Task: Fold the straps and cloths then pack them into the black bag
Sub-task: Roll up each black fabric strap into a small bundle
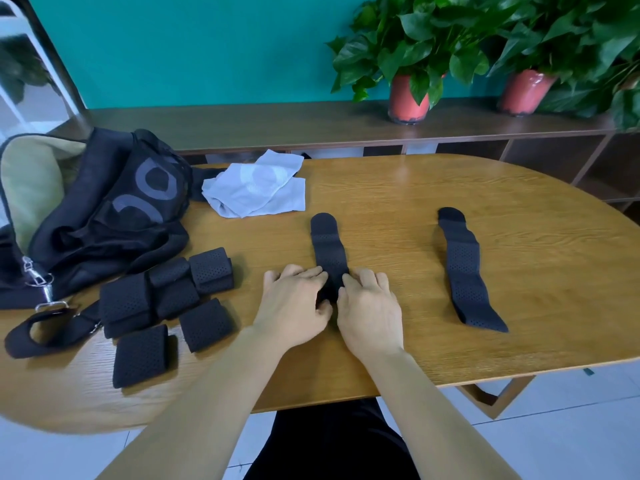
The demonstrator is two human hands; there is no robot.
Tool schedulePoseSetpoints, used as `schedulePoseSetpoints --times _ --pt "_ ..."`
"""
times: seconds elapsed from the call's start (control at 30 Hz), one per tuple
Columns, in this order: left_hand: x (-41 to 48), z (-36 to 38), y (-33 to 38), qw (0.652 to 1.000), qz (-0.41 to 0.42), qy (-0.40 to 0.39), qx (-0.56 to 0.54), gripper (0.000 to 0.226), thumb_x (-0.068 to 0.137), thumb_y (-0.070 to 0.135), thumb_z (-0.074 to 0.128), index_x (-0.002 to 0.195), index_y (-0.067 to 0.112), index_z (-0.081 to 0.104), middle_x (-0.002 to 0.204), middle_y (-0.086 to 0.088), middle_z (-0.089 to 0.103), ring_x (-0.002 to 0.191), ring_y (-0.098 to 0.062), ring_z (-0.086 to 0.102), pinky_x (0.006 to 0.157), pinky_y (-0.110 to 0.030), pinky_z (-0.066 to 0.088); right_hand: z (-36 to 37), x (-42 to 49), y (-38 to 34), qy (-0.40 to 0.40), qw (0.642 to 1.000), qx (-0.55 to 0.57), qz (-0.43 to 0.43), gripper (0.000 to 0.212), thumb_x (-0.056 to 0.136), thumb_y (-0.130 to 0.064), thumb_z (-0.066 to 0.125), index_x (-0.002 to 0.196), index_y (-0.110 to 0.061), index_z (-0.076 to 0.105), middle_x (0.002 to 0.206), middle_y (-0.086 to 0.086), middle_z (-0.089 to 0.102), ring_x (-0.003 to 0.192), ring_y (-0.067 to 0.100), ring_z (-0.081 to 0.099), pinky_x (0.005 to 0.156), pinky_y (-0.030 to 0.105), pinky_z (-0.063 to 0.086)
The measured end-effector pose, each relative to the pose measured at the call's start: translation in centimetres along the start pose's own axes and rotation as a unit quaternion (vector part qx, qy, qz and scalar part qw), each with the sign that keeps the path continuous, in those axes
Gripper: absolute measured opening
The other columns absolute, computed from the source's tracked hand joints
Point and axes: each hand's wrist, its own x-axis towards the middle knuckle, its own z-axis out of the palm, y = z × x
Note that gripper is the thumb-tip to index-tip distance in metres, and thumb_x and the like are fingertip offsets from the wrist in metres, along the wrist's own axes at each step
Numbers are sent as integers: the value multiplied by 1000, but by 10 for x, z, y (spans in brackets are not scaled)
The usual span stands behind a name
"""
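Black outstretched straps (329,251) — two; pots (407,98) — two

I record the left hand (294,306) and the right hand (370,306) side by side on the table (415,202), each pinching the near end of a strap (327,244) that runs away from them. A second strap (467,271) lies well right of the right hand. The folded straps (166,299) sit left of the left hand, with the bag (114,209) behind them. The cloths (256,192) lie beyond the left hand, beside the bag.

Black perforated straps (464,271), pale grey cloth (256,192), black bag (114,202) with grey lettering, wood-grain table (415,188).
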Motion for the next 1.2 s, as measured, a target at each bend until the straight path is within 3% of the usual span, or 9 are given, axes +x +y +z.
schedulePoseSetpoints --times 0.1,0.23,0.37,0.43,0.57,0.9,1.03,1.1,1.2 --pt "-2 -4 -6 1000 24 -5 -5 49 96 41 42 143 28 42 149 15 38 132 -9 29 97 -32 15 -5 -5 1 -50 998 19 -19 27 77 -21 55 96 -7 67 125 8 61 110 26 53 83 36 46" --pt "-19 -7 -16 998 44 0 -40 41 99 44 35 134 31 51 133 18 54 124 -6 37 96 -32 18 -18 -16 9 -71 993 83 -37 37 80 -13 57 115 -7 65 118 3 65 114 21 51 94 32 41" --pt "-36 -8 -12 996 11 31 -88 31 101 44 31 101 29 57 81 13 55 101 -13 49 92 -34 26 -23 -19 8 -46 985 166 9 22 90 -14 57 110 -11 67 103 -1 67 99 15 52 77 14 39" --pt "-36 -4 -7 993 -8 72 -95 26 101 40 36 100 25 58 81 10 58 92 -15 53 90 -34 33 -21 -16 4 -48 980 188 50 14 93 -18 55 96 -11 66 89 -2 64 88 13 48 62 14 33" --pt "-29 4 3 976 -60 136 -157 15 97 26 51 92 15 59 74 2 61 70 -19 59 63 -29 44 -14 -10 -5 -29 984 157 79 16 93 -16 55 81 -8 61 81 2 61 84 20 51 63 28 38" --pt "-11 7 12 981 -128 105 -97 32 101 31 43 87 10 64 77 1 41 66 -18 46 58 -26 33 0 -7 -14 34 996 53 71 7 78 -8 73 75 -6 66 70 8 61 70 26 57 52 30 44" --pt "-8 5 13 983 -133 102 -80 26 100 32 46 83 15 57 84 0 45 68 -15 46 59 -24 34 0 -8 -13 25 996 51 68 30 81 -11 71 110 -5 64 89 11 62 82 27 58 57 32 49" --pt "-7 4 12 982 -130 109 -79 21 99 33 47 93 15 57 88 0 46 72 -14 47 59 -23 36 -1 -8 -14 21 997 47 51 44 80 -7 70 122 -6 59 99 11 57 86 26 55 55 32 51" --pt "-3 10 6 988 -76 111 -71 31 98 27 48 127 18 55 120 -1 52 101 -19 52 77 -28 43 0 -8 -14 26 1000 2 8 28 71 1 72 97 -9 68 104 11 59 80 27 55 56 34 50"
